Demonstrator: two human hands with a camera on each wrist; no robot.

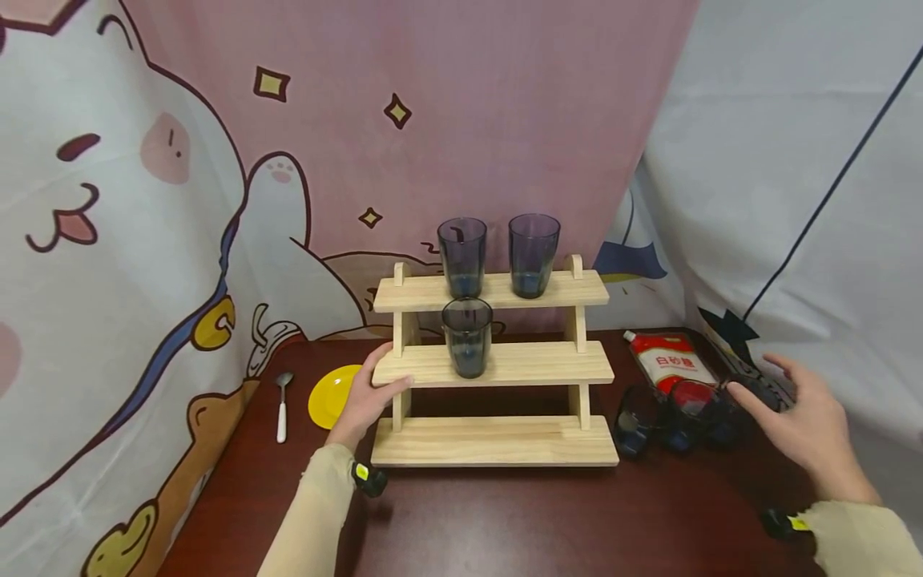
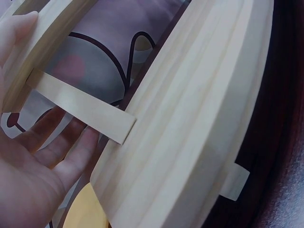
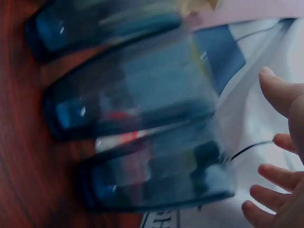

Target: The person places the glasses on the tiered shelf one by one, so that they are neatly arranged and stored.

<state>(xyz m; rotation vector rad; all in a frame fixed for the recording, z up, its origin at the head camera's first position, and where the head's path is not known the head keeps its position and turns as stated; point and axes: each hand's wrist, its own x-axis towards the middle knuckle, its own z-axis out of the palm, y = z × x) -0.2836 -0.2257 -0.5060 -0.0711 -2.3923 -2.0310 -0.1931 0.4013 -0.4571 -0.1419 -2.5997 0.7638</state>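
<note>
head view: left hand (image 1: 366, 397) grips wooden rack (image 1: 537, 366); right hand (image 1: 808, 421) (spread, empty) hovers beside three glasses (image 1: 680, 431).

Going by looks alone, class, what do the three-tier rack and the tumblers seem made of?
Rack: pale, smooth, matte-looking wood, since grain lines run along its boards. Tumblers: glossy, bluish-grey glass, or possibly plastic; they are see-through with bright highlights.

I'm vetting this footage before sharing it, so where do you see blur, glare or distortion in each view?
Head: fairly clear, soft glare on the table before the shelf; left wrist: shelf edge looks bowed, though straight in the head view; right wrist: blurriest, cups' rims smeared, small glints near their bases.
</note>
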